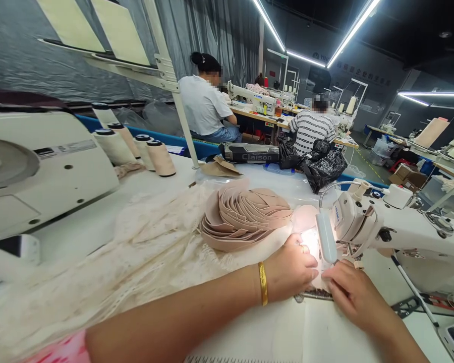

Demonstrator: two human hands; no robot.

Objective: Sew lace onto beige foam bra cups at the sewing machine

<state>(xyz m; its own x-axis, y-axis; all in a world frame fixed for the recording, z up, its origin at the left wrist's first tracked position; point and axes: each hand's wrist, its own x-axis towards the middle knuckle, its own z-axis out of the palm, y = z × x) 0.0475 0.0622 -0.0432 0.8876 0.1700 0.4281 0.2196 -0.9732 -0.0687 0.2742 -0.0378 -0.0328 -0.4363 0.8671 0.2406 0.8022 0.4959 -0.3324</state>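
At the sewing machine, my left hand is closed, with its fingers curled on pale pink fabric left of the needle area. My right hand pinches the near part of the same fabric, just below the machine head. The fingertips of both hands are close together, and the needle and presser foot are mostly hidden. A small lamp throws a bright glare over the cloth. Behind my left hand lies a fanned pile of beige fabric pieces.
Cream lace fabric spreads across the left of the table. Several thread cones stand beside another machine. Black plastic bags and a dark box lie along the back edge. Two people sit beyond.
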